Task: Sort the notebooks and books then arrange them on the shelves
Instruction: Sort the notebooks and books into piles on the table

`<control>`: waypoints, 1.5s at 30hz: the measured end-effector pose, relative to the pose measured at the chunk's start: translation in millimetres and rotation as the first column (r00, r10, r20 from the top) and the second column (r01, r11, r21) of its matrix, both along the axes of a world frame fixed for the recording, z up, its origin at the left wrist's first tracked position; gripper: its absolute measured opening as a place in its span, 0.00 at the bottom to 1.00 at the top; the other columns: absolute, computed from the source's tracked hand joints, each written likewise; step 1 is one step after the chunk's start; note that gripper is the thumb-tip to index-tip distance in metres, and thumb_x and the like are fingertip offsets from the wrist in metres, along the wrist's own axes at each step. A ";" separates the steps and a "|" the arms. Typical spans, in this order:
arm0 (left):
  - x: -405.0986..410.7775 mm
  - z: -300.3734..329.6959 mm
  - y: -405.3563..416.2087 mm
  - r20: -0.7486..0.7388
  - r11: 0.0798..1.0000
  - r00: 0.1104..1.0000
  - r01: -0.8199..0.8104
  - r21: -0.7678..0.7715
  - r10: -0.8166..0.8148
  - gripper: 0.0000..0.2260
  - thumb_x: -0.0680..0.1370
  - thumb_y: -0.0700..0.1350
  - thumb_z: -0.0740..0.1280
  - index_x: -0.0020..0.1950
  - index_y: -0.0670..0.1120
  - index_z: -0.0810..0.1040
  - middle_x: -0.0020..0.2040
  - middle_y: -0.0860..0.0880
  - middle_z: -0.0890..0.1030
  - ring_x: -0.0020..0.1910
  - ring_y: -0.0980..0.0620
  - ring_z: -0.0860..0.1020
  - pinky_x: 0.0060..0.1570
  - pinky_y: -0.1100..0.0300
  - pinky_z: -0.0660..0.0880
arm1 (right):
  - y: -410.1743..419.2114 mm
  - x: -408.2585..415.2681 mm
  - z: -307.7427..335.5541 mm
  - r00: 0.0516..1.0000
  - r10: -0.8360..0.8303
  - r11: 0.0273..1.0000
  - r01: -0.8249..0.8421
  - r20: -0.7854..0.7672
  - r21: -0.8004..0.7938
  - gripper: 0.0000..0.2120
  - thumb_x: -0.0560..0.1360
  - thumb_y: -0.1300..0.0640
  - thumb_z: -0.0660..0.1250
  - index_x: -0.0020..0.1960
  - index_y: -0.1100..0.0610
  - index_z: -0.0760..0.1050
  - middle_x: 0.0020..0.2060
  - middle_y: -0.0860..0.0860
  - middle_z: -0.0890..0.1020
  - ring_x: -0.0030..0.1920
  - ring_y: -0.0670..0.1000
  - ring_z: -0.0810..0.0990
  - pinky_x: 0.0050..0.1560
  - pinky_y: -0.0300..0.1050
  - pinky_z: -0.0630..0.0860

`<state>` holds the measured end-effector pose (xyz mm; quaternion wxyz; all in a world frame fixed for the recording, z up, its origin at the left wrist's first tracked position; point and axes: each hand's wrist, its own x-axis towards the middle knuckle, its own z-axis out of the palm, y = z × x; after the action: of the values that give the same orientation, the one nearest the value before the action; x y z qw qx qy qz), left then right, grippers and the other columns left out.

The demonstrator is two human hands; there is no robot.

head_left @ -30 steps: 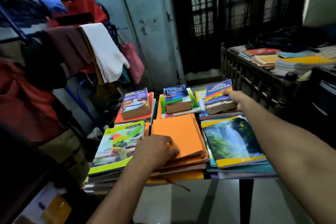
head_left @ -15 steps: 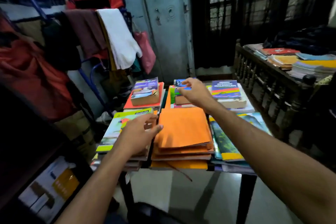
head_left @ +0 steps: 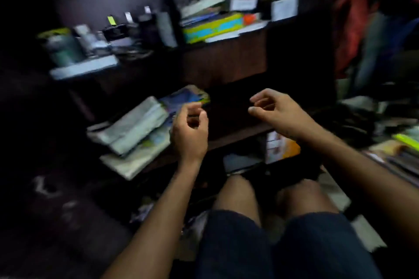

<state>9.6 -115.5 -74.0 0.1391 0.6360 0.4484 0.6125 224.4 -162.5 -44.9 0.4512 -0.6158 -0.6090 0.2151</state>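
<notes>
The view is dark and blurred and faces a dark wooden shelf unit. My left hand and my right hand hang in front of the lower shelf, fingers loosely curled, holding nothing. On that shelf's left side lie grey-white papers and a blue-covered book. The upper shelf carries a yellow and blue book under other flat books. An orange and white book stands low under the shelf. Part of the table's book stacks shows at the right edge.
Bottles, jars and small items crowd the upper shelf's left part. White boxes stand at its right. Red clothes hang at the upper right. My knees are below the hands. The floor at the left is dark.
The view has swung left from the table of book stacks to the shelf unit. Both hands left the books on the table and now hang empty before the lower shelf.
</notes>
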 end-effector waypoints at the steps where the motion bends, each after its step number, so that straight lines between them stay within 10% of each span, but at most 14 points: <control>1: -32.1 -8.9 6.1 -0.023 0.994 0.994 -0.111 0.013 0.111 0.07 0.75 0.45 0.68 0.52 0.49 0.80 0.47 0.53 0.81 0.44 0.57 0.79 0.50 0.53 0.78 | 19.9 -24.3 -7.4 0.999 0.052 0.999 -0.052 -0.006 -0.016 0.11 0.74 0.50 0.74 0.55 0.50 0.79 0.47 0.50 0.82 0.47 0.49 0.81 0.53 0.48 0.77; 10: -171.5 -60.1 42.0 -0.334 0.730 0.699 -0.682 -0.047 0.632 0.33 0.65 0.52 0.79 0.67 0.51 0.72 0.66 0.46 0.71 0.64 0.40 0.71 0.58 0.44 0.69 | 127.7 -143.4 -57.4 0.853 0.399 0.913 -0.339 0.336 -0.226 0.28 0.76 0.46 0.71 0.71 0.54 0.68 0.64 0.56 0.74 0.66 0.57 0.74 0.66 0.48 0.71; 14: -190.6 -85.3 53.1 -0.125 0.729 0.749 -0.662 -0.178 0.650 0.45 0.63 0.52 0.83 0.75 0.47 0.66 0.72 0.40 0.66 0.70 0.37 0.68 0.67 0.49 0.65 | 149.8 -177.5 -80.5 0.707 0.453 0.891 -0.382 0.543 -0.246 0.36 0.76 0.38 0.67 0.78 0.51 0.60 0.74 0.55 0.66 0.73 0.58 0.67 0.71 0.52 0.68; 18: -205.4 -68.2 70.5 -0.239 0.802 0.795 -0.590 -0.092 0.557 0.52 0.65 0.58 0.81 0.81 0.51 0.55 0.82 0.46 0.54 0.79 0.47 0.55 0.74 0.54 0.54 | 166.4 -204.9 -95.0 0.606 0.488 0.863 -0.442 0.628 -0.244 0.36 0.78 0.37 0.62 0.80 0.49 0.54 0.78 0.53 0.59 0.78 0.55 0.57 0.75 0.54 0.60; 25: -248.5 -34.0 123.7 -0.190 0.862 0.914 -0.403 -0.308 0.359 0.40 0.63 0.62 0.78 0.73 0.60 0.70 0.81 0.48 0.59 0.79 0.50 0.61 0.76 0.55 0.61 | 175.1 -222.3 -109.7 0.562 0.465 0.874 -0.414 0.684 -0.254 0.36 0.77 0.27 0.46 0.81 0.39 0.47 0.82 0.50 0.49 0.81 0.54 0.47 0.75 0.67 0.44; 37: -215.9 -62.0 75.6 -0.181 0.937 0.939 -0.319 -0.143 0.292 0.30 0.70 0.50 0.79 0.70 0.61 0.73 0.79 0.55 0.62 0.77 0.54 0.63 0.73 0.54 0.64 | 135.9 -181.0 -117.1 0.621 0.420 0.903 -0.356 0.662 -0.239 0.35 0.77 0.26 0.47 0.80 0.35 0.45 0.82 0.43 0.46 0.81 0.47 0.43 0.74 0.72 0.41; 42: -167.4 -76.8 38.9 -0.192 0.970 0.954 -0.240 -0.034 0.229 0.30 0.70 0.50 0.79 0.70 0.56 0.75 0.79 0.51 0.64 0.79 0.56 0.60 0.71 0.72 0.58 | 90.1 -125.4 -124.0 0.674 0.344 0.937 -0.290 0.654 -0.194 0.33 0.76 0.25 0.47 0.79 0.32 0.47 0.81 0.39 0.48 0.80 0.44 0.44 0.75 0.70 0.40; 45: -125.2 -80.7 21.8 -0.221 0.965 0.940 -0.261 0.032 0.262 0.29 0.70 0.55 0.78 0.70 0.55 0.76 0.78 0.49 0.65 0.79 0.50 0.61 0.74 0.60 0.61 | 73.4 -87.3 -121.5 0.680 0.330 0.944 -0.242 0.654 -0.224 0.35 0.72 0.23 0.45 0.78 0.30 0.47 0.80 0.37 0.47 0.80 0.42 0.42 0.74 0.71 0.38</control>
<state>-115.6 -93.7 -154.7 0.0047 0.6356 0.5411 0.5507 137.1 -89.2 -166.4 0.1184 -0.5740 -0.8066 0.0770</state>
